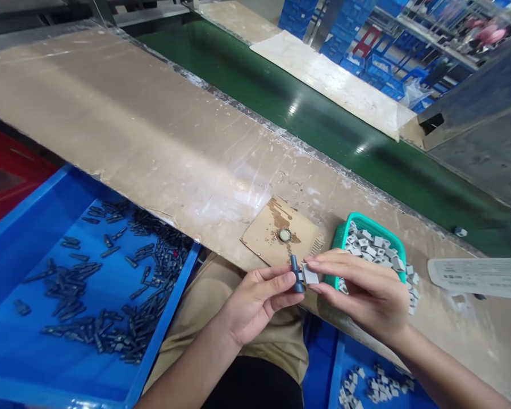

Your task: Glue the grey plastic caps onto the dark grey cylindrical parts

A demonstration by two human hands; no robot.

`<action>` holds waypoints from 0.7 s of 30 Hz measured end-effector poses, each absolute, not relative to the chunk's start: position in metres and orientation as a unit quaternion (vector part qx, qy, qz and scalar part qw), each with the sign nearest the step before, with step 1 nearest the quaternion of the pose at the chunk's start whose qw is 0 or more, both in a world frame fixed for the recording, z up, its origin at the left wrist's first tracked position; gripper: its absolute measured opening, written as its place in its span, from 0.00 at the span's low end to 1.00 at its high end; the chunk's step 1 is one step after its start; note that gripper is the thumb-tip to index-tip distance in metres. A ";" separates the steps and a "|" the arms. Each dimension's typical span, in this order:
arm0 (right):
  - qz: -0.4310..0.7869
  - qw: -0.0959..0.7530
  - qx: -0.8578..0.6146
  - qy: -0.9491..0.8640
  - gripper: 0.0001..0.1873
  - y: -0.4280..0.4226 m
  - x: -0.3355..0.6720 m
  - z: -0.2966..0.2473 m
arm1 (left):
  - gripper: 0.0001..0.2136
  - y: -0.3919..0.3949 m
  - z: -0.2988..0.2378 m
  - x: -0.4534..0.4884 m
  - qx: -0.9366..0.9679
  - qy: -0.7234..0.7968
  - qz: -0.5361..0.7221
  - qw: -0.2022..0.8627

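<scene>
- Taped cardboard bench [162,142] beside a green conveyor belt [306,113]; teal basket [344,227] of grey clips just beyond my hands.
- My left hand [255,301] pinches a dark peg [297,274] upright at its lower end, fingers closed.
- My right hand [366,289] grips a light grey clip [310,275], touching the peg.
- Both parts look light, rigid and small; fingertip holds suit them.
- Wrists are raised above my lap.

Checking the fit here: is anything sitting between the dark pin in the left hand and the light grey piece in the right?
Nothing visible: the dark pin and the light grey piece sit side by side, apparently touching.
</scene>
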State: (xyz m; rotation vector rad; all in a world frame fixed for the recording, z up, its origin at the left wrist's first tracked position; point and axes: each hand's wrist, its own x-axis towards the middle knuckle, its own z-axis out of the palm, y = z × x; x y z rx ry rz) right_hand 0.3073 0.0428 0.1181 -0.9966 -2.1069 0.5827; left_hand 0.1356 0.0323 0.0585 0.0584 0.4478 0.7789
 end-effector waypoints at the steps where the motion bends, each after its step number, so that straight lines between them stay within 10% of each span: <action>1: 0.225 0.361 -0.385 -0.819 0.22 0.043 0.308 0.119 | 0.09 0.032 0.060 0.136 0.040 0.225 0.385 0.894; 21: 0.169 0.404 -0.456 -0.775 0.18 0.030 0.312 0.143 | 0.07 0.028 0.080 0.154 0.138 0.273 0.451 0.839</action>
